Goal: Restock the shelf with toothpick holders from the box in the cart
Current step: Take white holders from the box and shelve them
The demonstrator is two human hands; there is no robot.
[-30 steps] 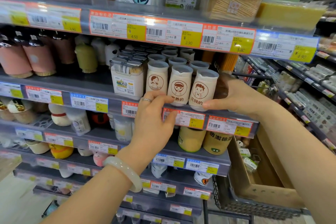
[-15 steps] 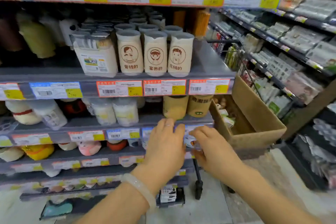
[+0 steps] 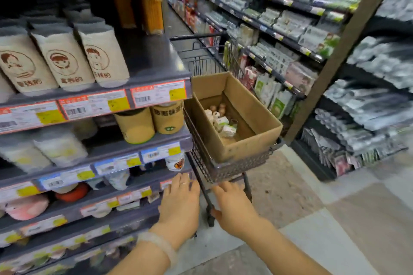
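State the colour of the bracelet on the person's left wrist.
The bracelet is pale, milky white; the head view, the only one, shows it.

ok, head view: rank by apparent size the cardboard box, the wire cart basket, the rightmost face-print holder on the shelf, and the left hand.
1. wire cart basket
2. cardboard box
3. rightmost face-print holder; left hand: look alike, and the hand is nearer the camera, so unranked.

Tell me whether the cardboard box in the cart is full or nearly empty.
Nearly empty. The cardboard box stands open-topped in the cart, its floor mostly bare, with a few small items clustered there.
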